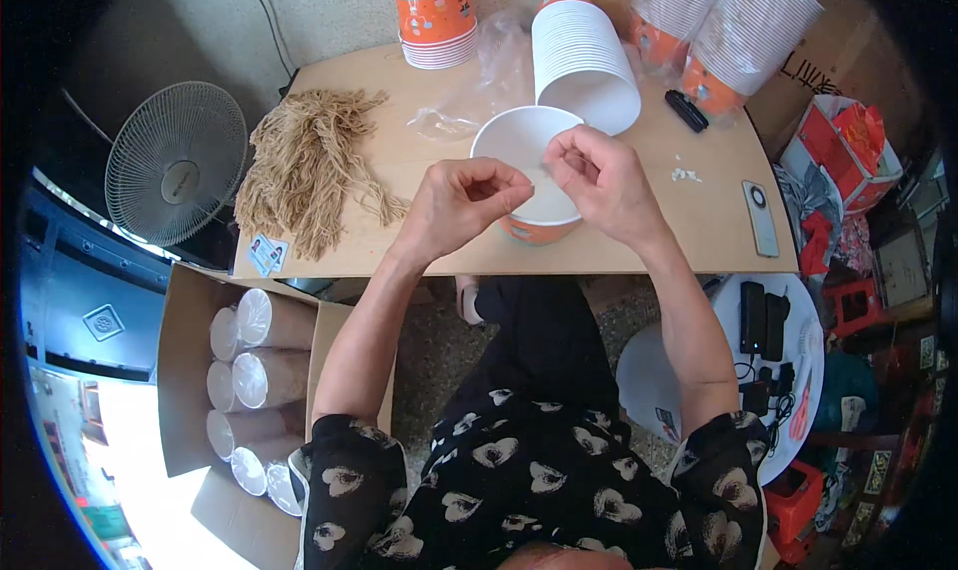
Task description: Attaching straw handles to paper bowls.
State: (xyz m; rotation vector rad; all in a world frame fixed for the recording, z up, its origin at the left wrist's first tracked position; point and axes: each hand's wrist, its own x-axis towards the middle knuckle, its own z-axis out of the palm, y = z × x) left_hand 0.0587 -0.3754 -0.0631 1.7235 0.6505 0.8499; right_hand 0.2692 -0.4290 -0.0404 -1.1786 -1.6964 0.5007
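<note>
Over a white-lined paper bucket (509,136) with an orange outside, both my hands are raised near the table's front edge. My left hand (461,206) pinches thumb and forefinger together at the bucket's left side. My right hand (607,183) is also closed in a pinch, above the bucket's right rim. Whatever the fingertips hold, if anything, is too small to make out. Behind the bucket lies a nested stack of white paper buckets (579,46), mouth toward me. To my left rests a large bundle of tan twisted cords (309,161).
Another bucket stack (436,21) stands at the back, beside clear plastic film (489,81). Wrapped stacks (743,41), a black object (687,111), white bits (686,175) and a phone (759,219) are rightward. Left are a fan (180,166) and an open carton (185,370).
</note>
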